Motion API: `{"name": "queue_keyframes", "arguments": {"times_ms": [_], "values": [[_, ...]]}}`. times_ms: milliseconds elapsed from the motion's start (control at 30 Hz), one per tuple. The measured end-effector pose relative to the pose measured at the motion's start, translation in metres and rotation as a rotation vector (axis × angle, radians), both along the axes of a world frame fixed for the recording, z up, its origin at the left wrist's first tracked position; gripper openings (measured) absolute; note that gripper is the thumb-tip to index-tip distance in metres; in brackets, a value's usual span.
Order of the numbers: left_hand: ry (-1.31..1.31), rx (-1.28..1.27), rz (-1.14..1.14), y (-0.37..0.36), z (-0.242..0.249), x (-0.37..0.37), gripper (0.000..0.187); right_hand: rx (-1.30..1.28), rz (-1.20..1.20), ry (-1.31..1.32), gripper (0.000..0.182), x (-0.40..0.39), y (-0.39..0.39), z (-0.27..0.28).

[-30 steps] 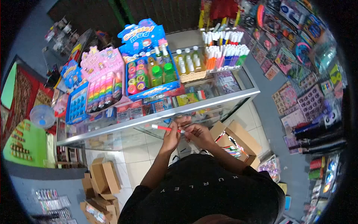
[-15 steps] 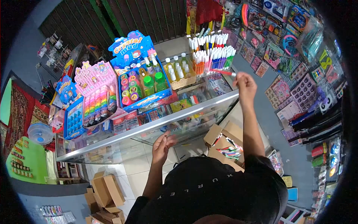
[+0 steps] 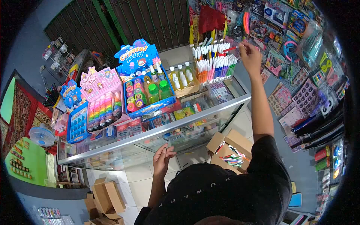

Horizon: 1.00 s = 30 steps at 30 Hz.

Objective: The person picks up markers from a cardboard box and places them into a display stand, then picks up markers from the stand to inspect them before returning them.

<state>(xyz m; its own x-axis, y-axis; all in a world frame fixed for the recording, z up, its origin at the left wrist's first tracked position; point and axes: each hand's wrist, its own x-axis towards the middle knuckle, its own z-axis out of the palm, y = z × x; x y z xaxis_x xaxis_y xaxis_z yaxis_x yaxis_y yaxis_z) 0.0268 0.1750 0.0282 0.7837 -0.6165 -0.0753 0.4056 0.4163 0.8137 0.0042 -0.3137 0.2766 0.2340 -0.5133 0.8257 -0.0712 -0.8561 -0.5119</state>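
My right hand [image 3: 250, 56] is closed on a red marker [image 3: 231, 48], pinched at one end. The marker points left, level with the back row of a stand of white-capped markers [image 3: 216, 69] on the glass counter. Orange, purple, blue and green barrels fill the stand's front. My left hand [image 3: 163, 155] hangs low before the counter, thumb and forefinger pinched together; whatever is between them is too small to make out. Below, an open cardboard box [image 3: 243, 140] on the floor holds loose markers [image 3: 233, 159].
On the glass counter [image 3: 150, 131] stand a basket of bottles [image 3: 189, 90], a blue Crystal Mud display box [image 3: 150, 110], and a pink display box [image 3: 99, 80]. Packaged toys [image 3: 277, 58] hang on the right wall. Cardboard boxes [image 3: 108, 195] lie at lower left.
My right hand has risen with the red marker, from the stand's front right corner to its back row. My left hand stays low, still pinched. The view has shifted slightly.
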Motion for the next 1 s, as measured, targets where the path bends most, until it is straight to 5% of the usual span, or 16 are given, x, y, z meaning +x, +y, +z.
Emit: {"name": "queue_keyframes", "arguments": {"times_ms": [200, 500, 1000], "values": [[0.013, 0.024, 0.033, 0.003, -0.004, -0.002, 0.035, -0.088, 0.004, 0.027, 0.019, 0.012, -0.017, 0.039], [0.033, 0.057, 0.074, 0.006, 0.001, -0.002, 0.036, -0.242, 0.043, 0.403, 0.021, 0.039, -0.028, 0.077], [0.025, 0.07, 0.114, 0.015, 0.0, -0.006, 0.034, -0.247, 0.19, 0.417, 0.021, 0.066, -0.063, 0.084]]}}
